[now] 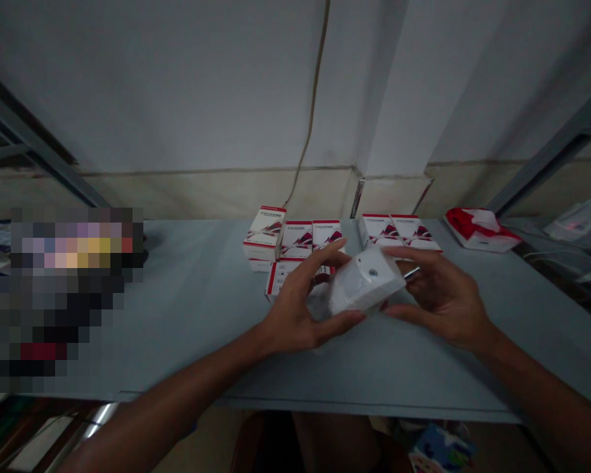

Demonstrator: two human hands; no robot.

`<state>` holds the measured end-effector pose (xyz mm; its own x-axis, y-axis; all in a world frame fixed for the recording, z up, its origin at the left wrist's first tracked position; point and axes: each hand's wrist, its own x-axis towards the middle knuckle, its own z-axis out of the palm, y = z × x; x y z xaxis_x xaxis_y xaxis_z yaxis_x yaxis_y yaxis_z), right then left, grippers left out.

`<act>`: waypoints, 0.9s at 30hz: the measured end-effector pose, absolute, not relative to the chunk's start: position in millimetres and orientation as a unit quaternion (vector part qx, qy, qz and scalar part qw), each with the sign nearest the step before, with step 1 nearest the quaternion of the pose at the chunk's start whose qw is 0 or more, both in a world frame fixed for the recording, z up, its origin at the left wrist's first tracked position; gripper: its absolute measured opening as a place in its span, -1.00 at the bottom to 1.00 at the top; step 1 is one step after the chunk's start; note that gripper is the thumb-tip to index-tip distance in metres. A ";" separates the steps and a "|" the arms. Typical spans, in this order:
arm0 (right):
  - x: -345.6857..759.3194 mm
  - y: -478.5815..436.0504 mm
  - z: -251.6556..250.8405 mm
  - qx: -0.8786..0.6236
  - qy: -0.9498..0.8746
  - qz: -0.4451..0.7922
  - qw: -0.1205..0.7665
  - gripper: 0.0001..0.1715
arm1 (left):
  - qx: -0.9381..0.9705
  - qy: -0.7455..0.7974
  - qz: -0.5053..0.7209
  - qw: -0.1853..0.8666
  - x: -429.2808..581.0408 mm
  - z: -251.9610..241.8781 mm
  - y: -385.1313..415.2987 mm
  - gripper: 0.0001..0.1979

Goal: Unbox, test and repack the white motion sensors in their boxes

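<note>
Above the table, both hands hold a white boxy device (367, 279), partly wrapped in thin clear plastic. A small round grey spot and a tiny dark mark show on its upper face. My left hand (308, 305) grips its left side, thumb below and fingers behind. From the right, my right hand (443, 295) pinches it between thumb and fingers. A shiny metal bit (412, 272) shows by the right fingers; I cannot tell what it is. Just behind the left hand lies a red and white box (278, 276), partly covered by that hand.
Against the wall stand stacked red and white cartons (264, 230), with more boxes (396, 231) to their right. A red and white packet (482, 230) lies at the back right of the grey table (187, 328). A cable (312, 98) hangs down the wall. The left side is pixelated.
</note>
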<state>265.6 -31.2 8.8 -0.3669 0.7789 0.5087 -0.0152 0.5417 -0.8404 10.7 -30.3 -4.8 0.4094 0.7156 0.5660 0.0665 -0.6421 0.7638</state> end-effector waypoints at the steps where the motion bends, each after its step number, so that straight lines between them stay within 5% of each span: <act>1: 263.4 -32.8 10.3 -0.277 -0.734 0.355 0.508 -0.30 | 0.769 0.250 0.473 0.350 10.8 -4.4 -31.0 -0.08; 4: 259.6 -34.5 14.7 -0.277 -0.766 0.267 0.514 -0.69 | 0.775 0.243 0.453 0.368 11.7 -4.2 -33.6 -0.06; 15: 261.5 -36.6 11.9 -0.279 -0.655 0.390 0.584 -0.98 | 0.722 0.143 0.407 0.541 13.2 -6.0 -29.2 0.08; 19: 260.8 -34.4 18.7 -0.297 -0.596 0.437 0.605 -0.77 | 0.709 0.153 0.384 0.572 17.5 -6.3 -29.6 -0.08; 27: 261.7 -24.1 18.4 -0.314 -0.550 0.493 0.596 -0.73 | 0.646 0.203 0.403 0.616 14.2 -1.0 -28.0 -0.30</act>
<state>261.7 -24.1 18.4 -0.0928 0.9335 0.3464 -0.2427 0.3162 -0.9171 14.2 -28.0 -1.0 0.5923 0.7588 0.2709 -0.2347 -0.1592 0.9589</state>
